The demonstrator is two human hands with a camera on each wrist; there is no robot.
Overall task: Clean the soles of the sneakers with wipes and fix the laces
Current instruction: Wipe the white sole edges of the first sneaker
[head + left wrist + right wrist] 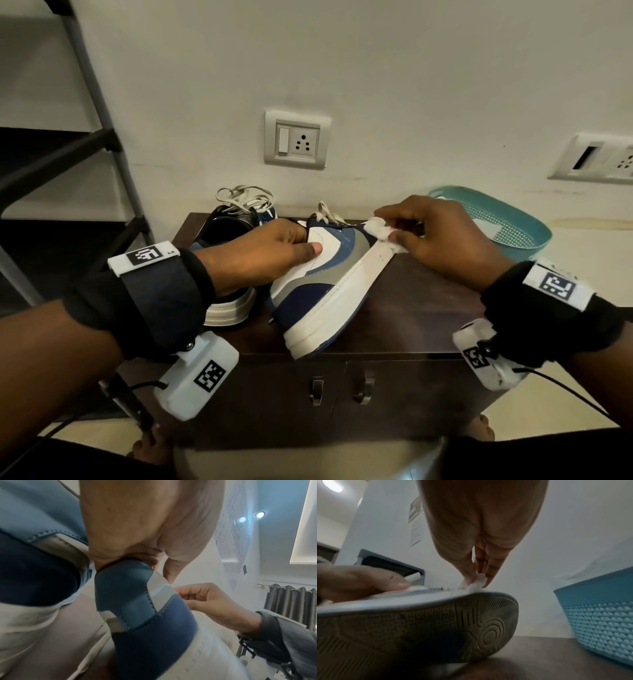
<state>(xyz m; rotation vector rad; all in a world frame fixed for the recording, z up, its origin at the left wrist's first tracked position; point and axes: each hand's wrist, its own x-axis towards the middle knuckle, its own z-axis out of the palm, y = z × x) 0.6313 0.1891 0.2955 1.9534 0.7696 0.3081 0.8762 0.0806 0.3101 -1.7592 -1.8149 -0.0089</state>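
A blue, grey and white sneaker (329,274) lies tipped on its side on the dark cabinet (428,301), white sole edge up and heel toward me. My left hand (274,250) grips its collar, thumb on the white side panel. My right hand (435,233) pinches a crumpled white wipe (380,230) against the toe end of the sole rim. In the right wrist view the wipe (477,584) sits on the rim above the grey treaded sole (447,626). In the left wrist view the sneaker's blue heel (137,601) fills the middle. The second sneaker (233,226) stands behind my left hand, laces loose.
A teal plastic basket (507,219) sits at the cabinet's back right, close to my right hand. A black shelf rack (68,154) stands at the left. The wall with a socket (296,139) rises right behind the cabinet. Cabinet handles (339,387) face me.
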